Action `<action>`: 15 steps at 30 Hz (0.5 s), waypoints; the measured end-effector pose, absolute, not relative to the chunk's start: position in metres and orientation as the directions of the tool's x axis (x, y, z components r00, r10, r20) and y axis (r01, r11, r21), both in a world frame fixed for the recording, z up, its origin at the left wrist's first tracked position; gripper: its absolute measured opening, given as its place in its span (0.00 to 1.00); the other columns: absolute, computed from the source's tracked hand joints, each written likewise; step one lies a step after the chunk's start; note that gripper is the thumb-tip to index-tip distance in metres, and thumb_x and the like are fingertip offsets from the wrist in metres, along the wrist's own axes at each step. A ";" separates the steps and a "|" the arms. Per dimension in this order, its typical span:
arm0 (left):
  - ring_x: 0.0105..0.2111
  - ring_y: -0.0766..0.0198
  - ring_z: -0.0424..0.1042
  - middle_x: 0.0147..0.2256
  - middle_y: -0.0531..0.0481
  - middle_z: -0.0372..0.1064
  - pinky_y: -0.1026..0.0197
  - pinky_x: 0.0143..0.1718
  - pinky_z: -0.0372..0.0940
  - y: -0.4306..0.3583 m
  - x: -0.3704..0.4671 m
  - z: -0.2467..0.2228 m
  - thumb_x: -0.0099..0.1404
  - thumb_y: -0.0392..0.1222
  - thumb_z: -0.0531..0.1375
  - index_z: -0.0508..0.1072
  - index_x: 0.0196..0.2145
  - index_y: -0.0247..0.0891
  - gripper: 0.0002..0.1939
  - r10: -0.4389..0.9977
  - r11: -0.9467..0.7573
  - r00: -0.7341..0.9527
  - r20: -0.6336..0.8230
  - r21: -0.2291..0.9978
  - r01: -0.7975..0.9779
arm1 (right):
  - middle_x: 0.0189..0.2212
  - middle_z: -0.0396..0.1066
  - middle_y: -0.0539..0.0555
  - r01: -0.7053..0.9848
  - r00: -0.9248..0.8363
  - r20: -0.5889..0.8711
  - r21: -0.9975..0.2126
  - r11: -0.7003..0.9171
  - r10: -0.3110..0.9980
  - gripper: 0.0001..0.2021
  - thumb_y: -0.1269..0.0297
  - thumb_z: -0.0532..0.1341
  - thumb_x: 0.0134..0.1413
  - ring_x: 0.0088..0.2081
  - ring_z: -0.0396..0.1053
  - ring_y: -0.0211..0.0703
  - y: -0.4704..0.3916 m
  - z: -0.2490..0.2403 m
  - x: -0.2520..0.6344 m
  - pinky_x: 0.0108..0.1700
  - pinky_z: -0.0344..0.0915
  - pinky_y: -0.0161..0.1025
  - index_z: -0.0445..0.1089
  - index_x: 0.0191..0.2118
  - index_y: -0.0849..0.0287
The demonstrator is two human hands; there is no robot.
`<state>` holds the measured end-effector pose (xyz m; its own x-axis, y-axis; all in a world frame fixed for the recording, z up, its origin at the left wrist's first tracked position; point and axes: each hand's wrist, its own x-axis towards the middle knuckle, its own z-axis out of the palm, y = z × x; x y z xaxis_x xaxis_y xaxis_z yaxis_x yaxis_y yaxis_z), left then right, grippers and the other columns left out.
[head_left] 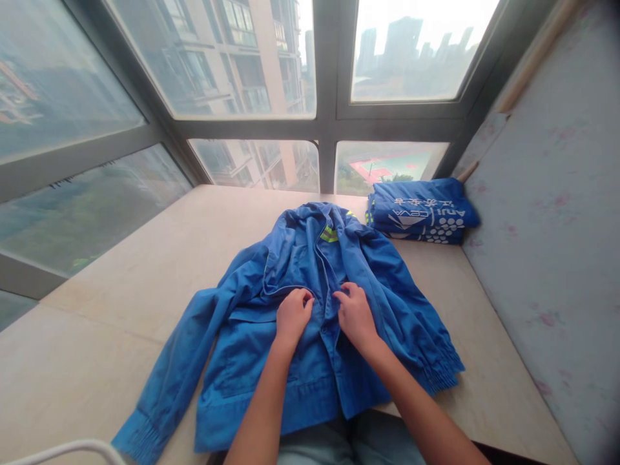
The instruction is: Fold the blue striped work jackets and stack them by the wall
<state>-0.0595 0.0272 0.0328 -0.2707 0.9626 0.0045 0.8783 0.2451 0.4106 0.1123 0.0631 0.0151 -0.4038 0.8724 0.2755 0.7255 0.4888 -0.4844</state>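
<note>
A: Where's the blue long-sleeved cloth jacket [317, 349]?

B: Ctr of frame, spread on the pale beige ledge [140, 265]. Folded blue fabric stack w/ white print [421, 210] sits R of ctr, upper half.

A: Fingers?

B: L hand [294, 315]: thumb & fingertips nearly together at jacket's front; can't tell if they've got cloth. R hand [357, 315]: thumb & forefinger slightly apart, prob. holding nothing.
</note>
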 end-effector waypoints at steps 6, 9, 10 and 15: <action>0.41 0.57 0.73 0.42 0.45 0.73 0.61 0.36 0.62 0.029 -0.053 0.030 0.67 0.43 0.58 0.71 0.44 0.40 0.09 0.918 0.363 -0.395 0.032 0.334 0.870 | 0.45 0.73 0.61 0.672 -0.637 0.199 -0.330 0.663 0.745 0.15 0.76 0.53 0.59 0.46 0.67 0.50 0.065 0.026 0.091 0.48 0.63 0.43 0.74 0.45 0.60; 0.42 0.56 0.73 0.43 0.43 0.72 0.61 0.36 0.62 0.034 -0.051 0.030 0.66 0.43 0.58 0.71 0.43 0.40 0.09 0.914 0.396 -0.404 -0.029 0.283 0.874 | 0.37 0.75 0.60 0.800 -0.502 0.014 -0.371 0.471 0.864 0.12 0.64 0.54 0.63 0.40 0.71 0.49 0.075 0.032 0.073 0.41 0.64 0.41 0.74 0.42 0.60; 0.42 0.56 0.73 0.43 0.44 0.72 0.61 0.36 0.61 0.035 -0.051 0.030 0.66 0.43 0.58 0.71 0.43 0.40 0.09 0.912 0.403 -0.406 -0.050 0.287 0.869 | 0.37 0.75 0.60 0.831 -0.450 -0.024 -0.378 0.408 0.893 0.13 0.60 0.55 0.63 0.39 0.71 0.49 0.078 0.033 0.068 0.40 0.64 0.41 0.73 0.42 0.60; 0.39 0.58 0.73 0.42 0.46 0.71 0.62 0.33 0.60 0.040 -0.057 0.028 0.66 0.41 0.58 0.70 0.39 0.42 0.05 0.907 0.410 -0.416 -0.066 0.361 0.837 | 0.40 0.75 0.60 0.825 -0.370 0.014 -0.455 0.336 0.929 0.13 0.60 0.59 0.58 0.42 0.72 0.49 0.082 0.020 0.063 0.40 0.63 0.39 0.73 0.45 0.60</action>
